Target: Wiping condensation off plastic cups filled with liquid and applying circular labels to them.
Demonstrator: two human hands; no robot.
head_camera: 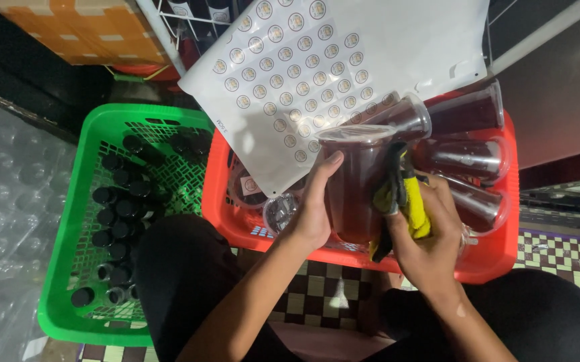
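At the far left lies clear bubble wrap, and beside it stands a green plastic basket with small dark black-capped bottles along its left side. Next comes a red plastic basket, a white sheet of round stickers leaning over its back-left corner. My left hand wraps the left side of a clear plastic cup of dark red liquid, held over the red basket's front edge. My right hand presses a yellow and black cloth against the cup's right side. More sealed cups of dark liquid lie in the right end.
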